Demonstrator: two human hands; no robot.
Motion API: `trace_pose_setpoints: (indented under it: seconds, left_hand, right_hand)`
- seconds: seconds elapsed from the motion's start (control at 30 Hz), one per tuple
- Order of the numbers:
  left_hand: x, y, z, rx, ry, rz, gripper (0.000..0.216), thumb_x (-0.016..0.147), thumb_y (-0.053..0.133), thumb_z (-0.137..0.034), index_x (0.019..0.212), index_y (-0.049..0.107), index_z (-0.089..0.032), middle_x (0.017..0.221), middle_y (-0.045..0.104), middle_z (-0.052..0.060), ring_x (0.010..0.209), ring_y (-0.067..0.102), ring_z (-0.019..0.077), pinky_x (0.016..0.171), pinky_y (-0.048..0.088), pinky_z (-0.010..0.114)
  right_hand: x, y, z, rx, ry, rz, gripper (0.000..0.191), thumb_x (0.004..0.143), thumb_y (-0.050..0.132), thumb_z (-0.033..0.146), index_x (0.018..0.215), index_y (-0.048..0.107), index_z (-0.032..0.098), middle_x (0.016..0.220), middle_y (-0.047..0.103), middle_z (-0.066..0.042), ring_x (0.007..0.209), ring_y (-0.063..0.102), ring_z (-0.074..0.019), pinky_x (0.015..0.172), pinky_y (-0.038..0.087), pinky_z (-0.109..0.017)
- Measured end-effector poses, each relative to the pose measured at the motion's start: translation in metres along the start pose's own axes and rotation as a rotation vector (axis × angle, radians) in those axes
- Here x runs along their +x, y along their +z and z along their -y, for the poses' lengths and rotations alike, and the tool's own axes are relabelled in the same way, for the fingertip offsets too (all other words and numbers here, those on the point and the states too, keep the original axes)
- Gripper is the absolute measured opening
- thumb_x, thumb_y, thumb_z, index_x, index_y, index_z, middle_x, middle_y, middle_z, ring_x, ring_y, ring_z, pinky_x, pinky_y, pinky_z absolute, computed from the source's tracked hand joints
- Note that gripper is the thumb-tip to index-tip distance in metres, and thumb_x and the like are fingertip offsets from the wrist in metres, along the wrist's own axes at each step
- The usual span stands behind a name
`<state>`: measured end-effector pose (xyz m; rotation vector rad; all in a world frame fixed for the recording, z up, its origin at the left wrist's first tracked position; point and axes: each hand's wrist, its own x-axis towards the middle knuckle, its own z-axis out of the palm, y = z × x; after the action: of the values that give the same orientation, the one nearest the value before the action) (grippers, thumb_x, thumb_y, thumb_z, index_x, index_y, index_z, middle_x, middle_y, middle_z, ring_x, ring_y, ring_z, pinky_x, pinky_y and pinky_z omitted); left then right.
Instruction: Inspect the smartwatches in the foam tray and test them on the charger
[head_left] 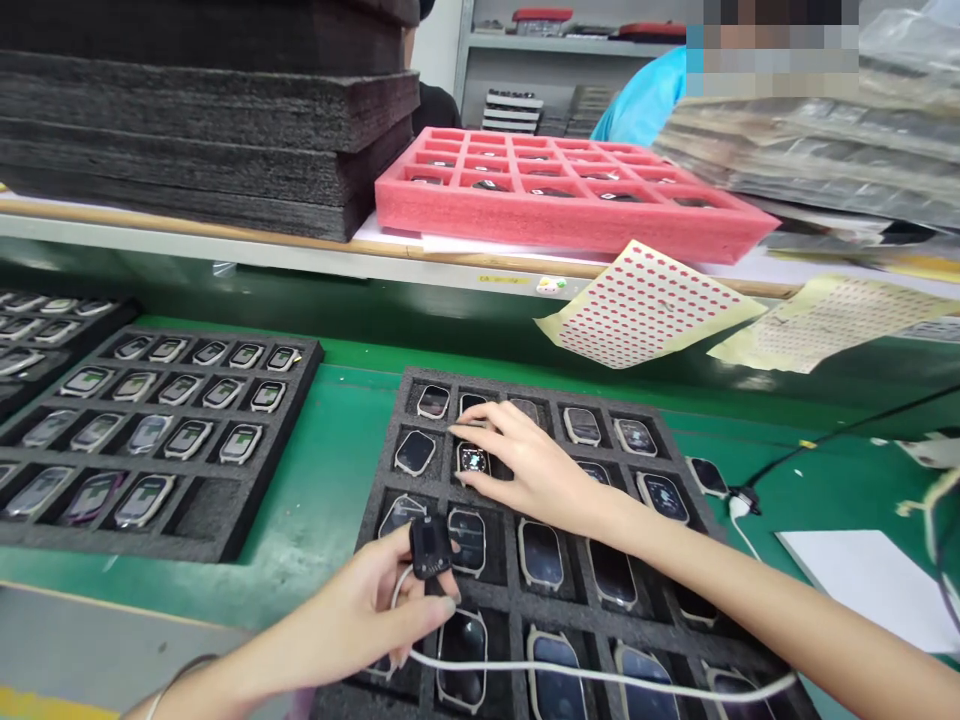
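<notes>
Looked down on a green table (337, 440) and found, across its middle, a dark foam tray (556, 612) cut into pockets, stocked with watches. Spotted a second dark tray (296, 400) off to the left, also full of watches but for one bare pocket at its near right corner. Hung the right hand (529, 455) over the middle tray, palm down, fingertips and thumb parted around a lit watch (474, 460); could not tell whether pinching it or only touching. Held the left hand (367, 605) just nearer, thumb and fingers closed on a black block (431, 545). Followed a white cable (600, 672) from that hand rightward over the near pockets. Caught the block's look: squarish, dark, compact. And then the lit watch, in the second row from the far side, second pocket from the left: noted rounded corners, dark glass, white marks around a bluish-green glow!
</notes>
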<state>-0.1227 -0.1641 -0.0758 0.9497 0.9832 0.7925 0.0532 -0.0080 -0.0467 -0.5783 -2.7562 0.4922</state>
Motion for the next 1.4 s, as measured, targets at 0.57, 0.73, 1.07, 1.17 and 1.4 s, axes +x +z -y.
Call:
trace_pose_setpoints:
  seconds: [0.57,0.73,1.07,1.17,1.4]
  left_hand:
    - [0.002,-0.006,-0.003,-0.201,0.093,-0.069,0.032,0.082,0.064,-0.034,0.104,0.054,-0.014,0.103,0.062,0.01,0.042,0.041,-0.0003,0.044,0.03,0.018]
    - [0.003,-0.008,-0.002,-0.201,0.082,-0.027,0.034,0.078,0.069,-0.03,0.106,0.057,-0.016,0.096,0.061,0.005,0.045,0.037,0.0002,0.043,0.029,0.017]
    - [0.003,-0.002,-0.003,-0.045,0.088,-0.136,0.036,0.088,0.054,-0.041,0.108,0.051,-0.011,0.047,0.037,-0.011,0.036,0.027,0.0039,0.04,0.02,0.018]
    - [0.003,-0.001,-0.001,-0.045,0.086,-0.132,0.034,0.089,0.052,-0.043,0.103,0.052,-0.012,0.044,0.037,-0.011,0.035,0.025,0.0042,0.039,0.018,0.019]
    - [0.002,-0.002,0.005,-0.028,0.088,-0.207,0.029,0.086,0.056,-0.044,0.087,0.055,-0.015,0.047,0.037,-0.01,0.034,0.029,0.0035,0.039,0.018,0.019]
  right_hand:
    - [0.05,0.001,0.008,-0.199,-0.142,0.099,0.038,0.081,0.068,0.042,0.102,0.064,0.01,0.092,0.065,-0.012,0.089,0.059,-0.0238,0.077,0.05,-0.035]
    - [0.022,-0.016,0.018,0.19,-0.323,-0.093,0.039,0.081,0.07,0.037,0.108,0.061,0.011,0.095,0.064,-0.011,0.087,0.057,-0.0213,0.078,0.049,-0.035]
    - [-0.002,0.033,0.037,-0.07,-0.367,-0.146,0.037,0.094,0.048,0.042,0.106,0.059,0.009,0.097,0.064,-0.015,0.081,0.058,-0.0224,0.069,0.05,-0.036]
    - [-0.005,0.035,0.039,-0.063,-0.357,-0.186,0.041,0.092,0.05,0.045,0.107,0.059,0.008,0.094,0.065,-0.015,0.08,0.06,-0.0229,0.07,0.052,-0.035]
    - [-0.01,0.036,0.046,-0.032,-0.356,-0.252,0.046,0.09,0.054,0.045,0.111,0.056,0.005,0.092,0.065,-0.016,0.082,0.064,-0.0244,0.064,0.056,-0.032]
